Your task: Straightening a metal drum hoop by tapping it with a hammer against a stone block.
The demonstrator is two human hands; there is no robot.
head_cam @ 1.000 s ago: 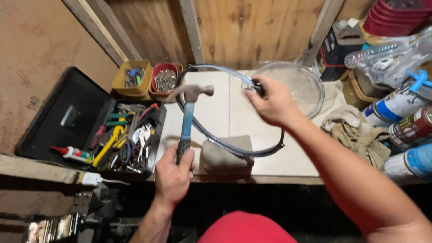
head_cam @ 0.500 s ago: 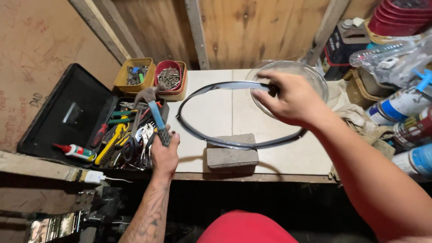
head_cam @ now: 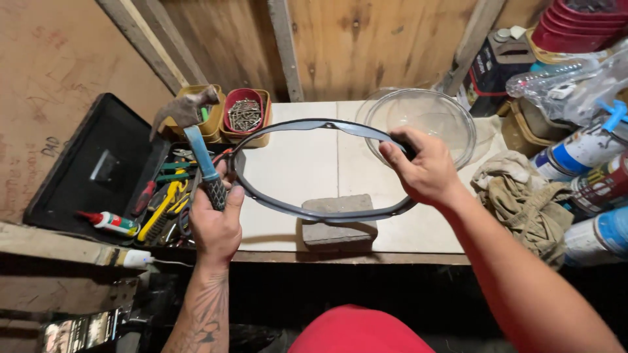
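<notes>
Here, gripping a claw hammer [head_cam: 196, 140] upright in the left hand [head_cam: 216, 225], fingers wrapping its handle above the open toolbox [head_cam: 98, 173]. Clasping the dark metal ring [head_cam: 314, 170] at its far-right rim with the right hand [head_cam: 425, 173], resting its near edge on a stone block [head_cam: 339, 223] on the tabletop [head_cam: 301, 163].

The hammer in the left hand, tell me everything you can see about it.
The hammer has a worn grey metal claw head, a blue shaft and a black textured grip. The left hand is closed around the grip, holding it nearly upright with the head tilted up and to the left, above the open toolbox. Nothing else touches it.
</notes>
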